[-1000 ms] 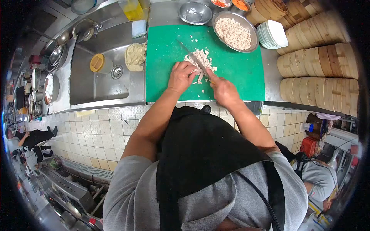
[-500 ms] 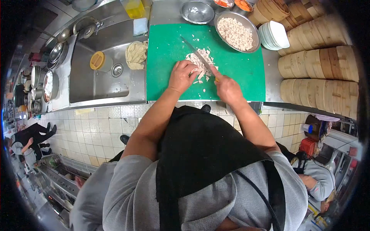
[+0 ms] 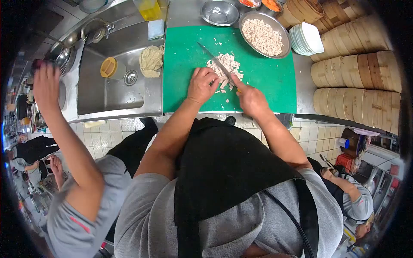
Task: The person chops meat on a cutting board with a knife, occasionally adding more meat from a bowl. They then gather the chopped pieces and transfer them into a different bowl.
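A green cutting board (image 3: 185, 64) lies on the counter beside the sink. Chopped pale pieces (image 3: 228, 63) are heaped near its middle. A long knife (image 3: 217, 62) lies across the heap, its tip toward the upper left. My right hand (image 3: 253, 101) is closed around the knife's yellow handle. My left hand (image 3: 201, 86) rests at the left edge of the heap with its fingers curled; whether they hold a piece is hidden. At the board's upper right, a metal bowl (image 3: 284, 50) holds more chopped pieces. An empty metal bowl (image 3: 220, 13) stands at the board's back edge.
To the left is a sink (image 3: 97, 92) with a yellow-lidded container (image 3: 109, 67) in it and a cloth (image 3: 151, 61) at its edge. Stacked plates (image 3: 310, 38) and bamboo steamers (image 3: 355, 103) stand right. A co-worker's raised arm (image 3: 71, 142) reaches in at left.
The knife and my right hand have shifted slightly left. A co-worker at left has come closer and stretched an arm toward the bowls beyond the sink. The person at right has moved their arm.
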Demonstrator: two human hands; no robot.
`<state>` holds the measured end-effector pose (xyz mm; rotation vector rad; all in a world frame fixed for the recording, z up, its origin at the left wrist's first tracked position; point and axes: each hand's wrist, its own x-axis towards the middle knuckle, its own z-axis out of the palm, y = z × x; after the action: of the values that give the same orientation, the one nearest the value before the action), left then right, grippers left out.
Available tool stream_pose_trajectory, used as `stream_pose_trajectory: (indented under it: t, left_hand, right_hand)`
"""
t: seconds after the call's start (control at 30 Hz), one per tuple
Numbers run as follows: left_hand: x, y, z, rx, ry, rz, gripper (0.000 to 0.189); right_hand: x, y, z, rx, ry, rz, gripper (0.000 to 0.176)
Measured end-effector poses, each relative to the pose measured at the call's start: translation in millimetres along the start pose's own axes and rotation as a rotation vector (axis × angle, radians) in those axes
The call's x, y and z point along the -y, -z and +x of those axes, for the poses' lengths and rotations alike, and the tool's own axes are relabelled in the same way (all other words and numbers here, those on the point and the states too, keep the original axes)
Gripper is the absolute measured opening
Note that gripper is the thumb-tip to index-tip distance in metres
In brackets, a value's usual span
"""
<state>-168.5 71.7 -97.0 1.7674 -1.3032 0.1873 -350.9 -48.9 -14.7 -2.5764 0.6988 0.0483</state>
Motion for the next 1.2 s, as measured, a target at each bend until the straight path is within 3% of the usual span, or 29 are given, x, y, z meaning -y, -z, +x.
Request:
stream_pose_trajectory:
  t: [0.13,0.17,0.23,0.33,0.43,0.57,0.67,0.77,1.07,1.13,1.2]
  left_hand:
    - [-0.7,-1.3,-1.0,-0.010,0.003,0.009,0.013]
    - [-0.8,-1.4,-1.5,-0.010,0.005,0.010,0.013]
    - [0.5,0.1,-1.3,0.003,-0.009,0.001,0.014]
    - [-1.0,1.0,-3.1,0.010,0.015,0.003,0.014]
    - [1.3,-3.0,-2.7,0.016,0.023,-0.009,0.014]
    - [1.1,-0.9,-2.1,0.007,0.012,-0.004,0.013]
    - [6.6,-5.6,-5.7,0.027,0.031,-0.014,0.016]
    - [-11.6,4.6,-1.5,-0.024,0.047,-0.034,0.021]
    - [-11.8,1.5,-13.2,0.042,0.011,0.020,0.021]
    - [-11.7,2.2,-13.3,0.051,-0.003,0.031,0.018]
    - [-11.6,1.5,-13.3,0.023,-0.009,0.019,0.016]
  right_hand:
    - [11.7,0.1,-6.6,-0.203,0.088,0.124,0.064]
    - [7.5,-2.5,-5.1,-0.200,0.088,0.124,0.064]
    - [2.1,-6.1,1.2,0.029,0.004,-0.013,0.063]
    - [8.0,5.1,-1.5,-0.140,0.078,0.089,0.063]
    - [3.9,-6.8,-4.0,-0.161,0.100,0.077,0.063]
    - [1.2,-5.7,-0.3,-0.003,0.028,-0.002,0.064]
    - [6.4,-2.5,-7.0,-0.164,0.099,0.138,0.066]
    - [-4.9,-12.9,1.4,-0.007,0.018,0.001,0.067]
    - [15.2,-0.3,-11.3,-0.252,0.132,0.180,0.067]
    - [5.7,-13.3,-6.9,0.013,0.060,-0.060,0.065]
    - [4.5,-9.7,-4.2,-0.031,0.074,-0.034,0.065]
